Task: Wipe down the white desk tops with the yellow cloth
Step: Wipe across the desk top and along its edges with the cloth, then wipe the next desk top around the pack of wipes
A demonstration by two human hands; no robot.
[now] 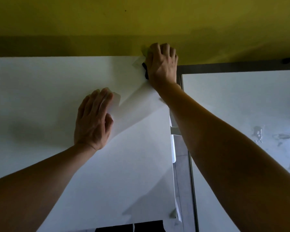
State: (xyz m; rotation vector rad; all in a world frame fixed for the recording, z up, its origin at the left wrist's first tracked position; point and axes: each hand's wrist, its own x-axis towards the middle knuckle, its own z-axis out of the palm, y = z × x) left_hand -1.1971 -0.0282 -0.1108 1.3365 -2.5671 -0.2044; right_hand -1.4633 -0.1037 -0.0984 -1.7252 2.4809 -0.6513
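The white desk top (40, 91) fills the left and middle of the view. My left hand (92, 118) lies flat on it with straight fingers, holding nothing. At the desk's far right corner, my right hand (162, 64) has its fingers curled over the yellow cloth (138, 61) and presses it against the edge by the wall. Only a pale fold of the cloth shows to the left of the hand; the rest is hidden under it. A small black piece (145, 72) sticks out beneath the palm. A second white desk top (233, 101) stands to the right.
A yellow wall (141, 22) runs right behind both desks. A narrow gap with a grey metal frame (191, 173) separates them. Wet streaks (258, 133) glisten on the right desk. Something dark shows below the near edge of the left desk (129, 227).
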